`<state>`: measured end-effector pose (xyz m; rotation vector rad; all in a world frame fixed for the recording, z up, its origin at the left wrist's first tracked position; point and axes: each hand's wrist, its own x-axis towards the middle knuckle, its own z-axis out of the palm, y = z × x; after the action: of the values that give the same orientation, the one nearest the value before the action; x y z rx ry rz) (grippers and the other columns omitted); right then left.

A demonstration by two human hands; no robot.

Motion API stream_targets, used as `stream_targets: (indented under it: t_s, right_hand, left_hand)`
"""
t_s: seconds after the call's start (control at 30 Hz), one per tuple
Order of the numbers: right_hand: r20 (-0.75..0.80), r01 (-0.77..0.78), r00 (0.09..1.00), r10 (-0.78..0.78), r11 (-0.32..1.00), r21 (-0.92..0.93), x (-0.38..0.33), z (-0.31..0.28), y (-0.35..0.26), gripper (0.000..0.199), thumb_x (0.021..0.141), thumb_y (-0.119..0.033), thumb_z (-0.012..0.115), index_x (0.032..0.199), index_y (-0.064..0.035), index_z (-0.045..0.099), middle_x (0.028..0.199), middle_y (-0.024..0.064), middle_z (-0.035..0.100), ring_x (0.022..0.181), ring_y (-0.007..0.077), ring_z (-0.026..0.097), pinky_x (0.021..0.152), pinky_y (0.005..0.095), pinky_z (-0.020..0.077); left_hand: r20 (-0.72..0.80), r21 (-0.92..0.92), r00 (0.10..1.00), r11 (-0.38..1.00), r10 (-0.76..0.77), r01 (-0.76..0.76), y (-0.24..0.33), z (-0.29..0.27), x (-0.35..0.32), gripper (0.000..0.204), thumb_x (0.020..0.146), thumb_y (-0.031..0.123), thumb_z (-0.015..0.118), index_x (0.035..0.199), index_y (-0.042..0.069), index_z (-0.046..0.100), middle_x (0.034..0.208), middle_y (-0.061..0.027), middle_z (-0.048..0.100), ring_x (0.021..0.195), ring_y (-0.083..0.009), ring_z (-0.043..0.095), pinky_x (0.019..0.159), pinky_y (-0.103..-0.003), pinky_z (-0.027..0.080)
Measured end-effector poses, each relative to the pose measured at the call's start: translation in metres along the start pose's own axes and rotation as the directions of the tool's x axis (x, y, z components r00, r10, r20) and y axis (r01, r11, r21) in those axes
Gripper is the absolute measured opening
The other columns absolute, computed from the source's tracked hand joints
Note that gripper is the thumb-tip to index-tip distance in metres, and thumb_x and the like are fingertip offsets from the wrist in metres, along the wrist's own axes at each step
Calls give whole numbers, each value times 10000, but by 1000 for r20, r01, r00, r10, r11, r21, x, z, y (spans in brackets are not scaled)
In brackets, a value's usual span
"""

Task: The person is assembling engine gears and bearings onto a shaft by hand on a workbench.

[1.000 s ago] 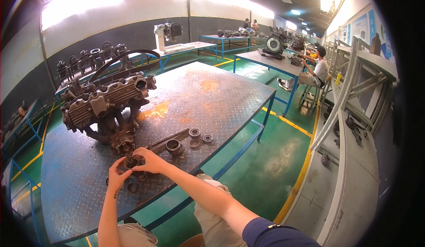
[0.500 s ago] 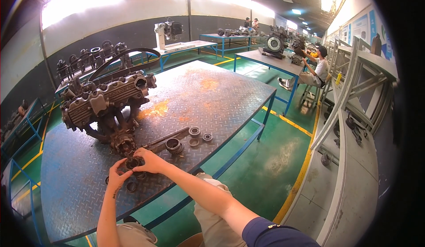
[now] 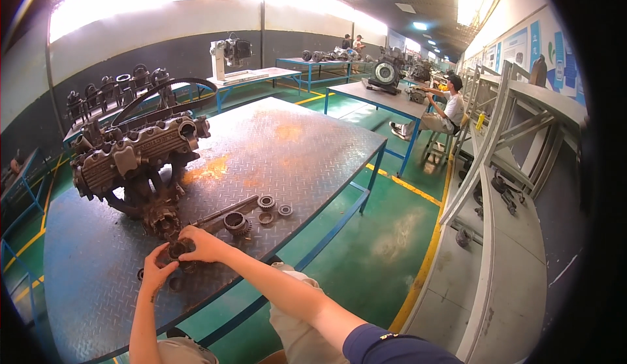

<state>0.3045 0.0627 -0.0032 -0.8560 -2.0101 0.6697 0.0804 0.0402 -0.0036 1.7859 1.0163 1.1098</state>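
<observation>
Both my hands are closed round a dark, ring-shaped metal gear part at the near edge of the table. My left hand grips its left side, and my right hand curls over it from the right. Their fingers partly hide it. Just below them lies a small dark ring. Beyond my right hand, a long metal shaft rests on the plate beside a large toothed gear. Right of that gear are a smaller gear, a thin ring and a bearing-like ring.
An engine assembly with a black belt stands on the left of the diamond-plate table. Grey metal racking runs along the right. At a farther table a person sits on a stool.
The whole view has shifted slightly, so the table and engine appear farther left. Both my hands stay round the gear part, with only a small change in finger position.
</observation>
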Motion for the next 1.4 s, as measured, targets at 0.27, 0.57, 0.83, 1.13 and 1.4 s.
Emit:
stream_targets:
  t_s: [0.27, 0.57, 0.83, 1.13, 1.4]
  right_hand:
    - [122, 71, 991, -51, 984, -163, 6, -2, -2, 712, 645, -379, 843, 1184, 15, 598, 1184, 222, 591, 1135, 374, 537, 1007, 411, 414]
    - [91, -192, 958, 271, 844, -501, -11, -47, 8, 818, 584, -344, 854, 1260, 12, 561, 1280, 224, 514, 1187, 414, 445, 1034, 452, 386]
    - [224, -242, 854, 470, 739, -629, -14, -21, 17, 966, 540, -404, 883, 1337, -21, 494, 1269, 234, 494, 1200, 423, 431, 1035, 446, 398]
    - [221, -246, 841, 494, 712, -657, -14, -9, 23, 775, 538, -333, 905, 1169, -25, 579, 1218, 207, 532, 1175, 401, 475, 969, 456, 445]
    - [234, -267, 807, 541, 689, -674, -8, -7, 18, 808, 543, -352, 903, 1203, -47, 551, 1236, 190, 531, 1196, 380, 476, 969, 448, 454]
  left_hand:
    - [-36, 35, 999, 999, 14, -13, -10, -5, -9, 679, 696, 89, 820, 1307, 19, 532, 1189, -131, 629, 1126, -213, 583, 932, -338, 475]
    - [-22, 140, 1000, 990, -12, 15, -6, 21, 7, 670, 667, 208, 851, 1231, 3, 552, 1134, -128, 652, 1051, -210, 610, 933, -312, 455]
    - [-60, 194, 998, 981, 0, 11, -13, 19, 2, 689, 683, 130, 848, 1267, -47, 528, 1144, -119, 648, 1028, -176, 613, 929, -301, 469]
    - [-130, 56, 990, 998, 49, -42, 10, 24, 5, 639, 670, 102, 837, 1235, -38, 574, 1124, -96, 671, 1028, -151, 618, 927, -290, 466]
    - [-226, -118, 971, 987, 84, -113, 20, 29, 15, 611, 689, 71, 828, 1230, -48, 571, 1122, -78, 653, 1029, -153, 606, 944, -296, 456]
